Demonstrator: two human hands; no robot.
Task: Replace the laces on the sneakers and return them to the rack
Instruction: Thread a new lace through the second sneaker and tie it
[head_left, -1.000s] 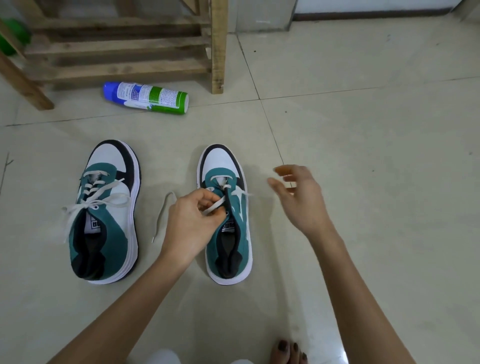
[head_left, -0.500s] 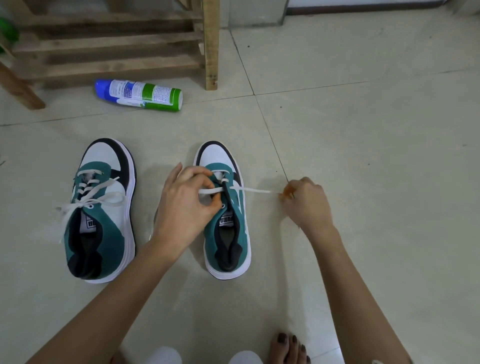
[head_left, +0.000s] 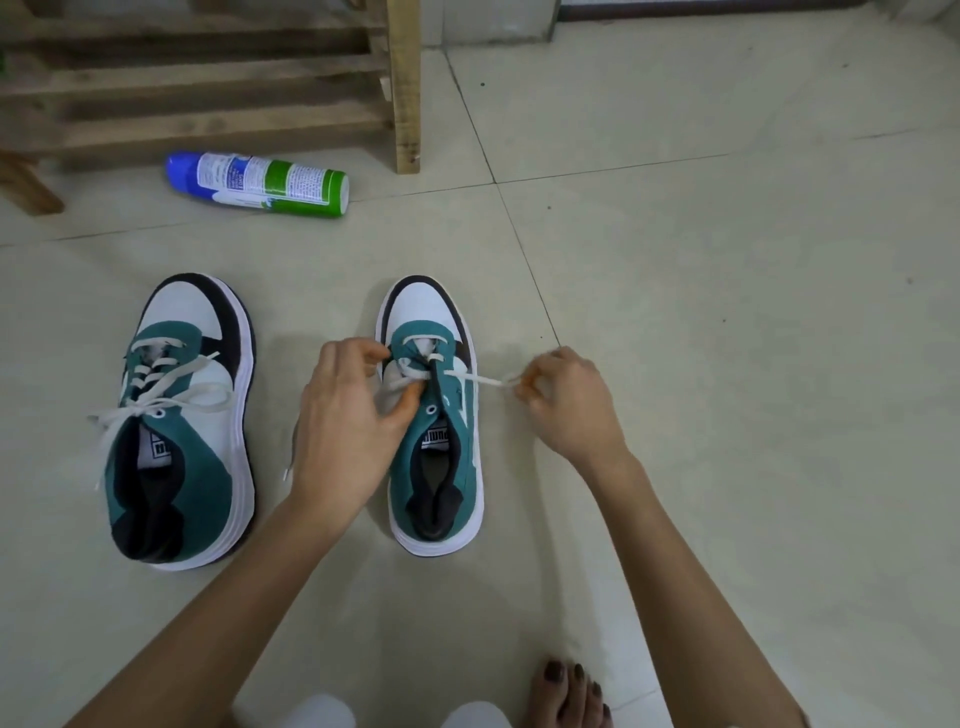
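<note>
Two teal, white and black sneakers stand on the tiled floor, toes pointing away. The left sneaker (head_left: 179, 421) has a white lace threaded through most eyelets, its ends loose. The right sneaker (head_left: 434, 415) has a white lace (head_left: 478, 380) through only its front eyelets. My left hand (head_left: 353, 410) pinches the lace's left part at the shoe's tongue. My right hand (head_left: 563, 402) pinches the lace's other end, stretched out to the shoe's right. A loose lace tip lies on the floor below my left hand.
A wooden shoe rack (head_left: 208, 78) stands at the back left, its post near the centre top. A blue, white and green spray can (head_left: 260, 183) lies on its side before the rack. My bare toes (head_left: 571, 691) show at the bottom edge.
My right hand came in from open air, took the lace end and drew it out to the right. My left hand shifted forward along the shoe's lacing, still pinching the lace.
</note>
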